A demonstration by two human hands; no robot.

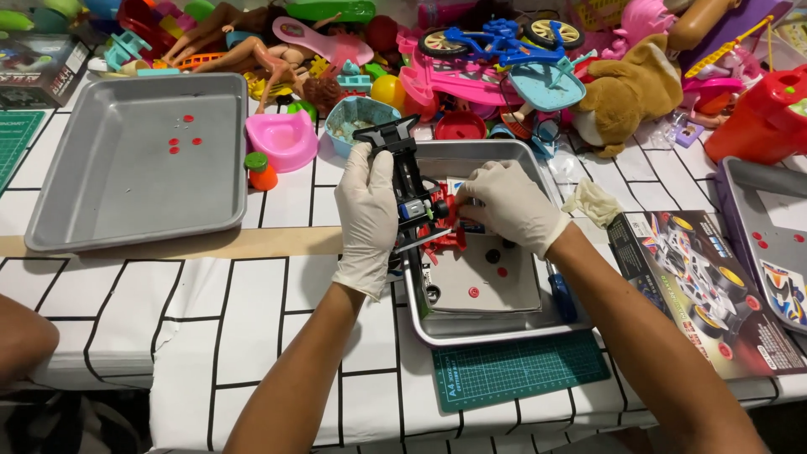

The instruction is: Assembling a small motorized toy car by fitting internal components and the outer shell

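Observation:
My left hand [367, 214], in a white glove, grips a black toy car chassis [407, 172] with red and blue parts, held tilted above a small metal tray [504, 328]. The gloved right hand [506, 206] presses on the chassis' red part [444, 225] from the right; whether it pinches a small piece I cannot tell. Inside the tray lies a grey sheet [492, 282] with small red and black parts on it, and a blue-handled screwdriver [561, 296] rests along the tray's right side.
A large metal tray [92, 202] with small red pieces sits at left. A toy car box [702, 282] lies at right, another tray [769, 240] beyond it. A green cutting mat [521, 370] lies under the small tray. Piled toys fill the far edge. Someone's arm [21, 336] shows at lower left.

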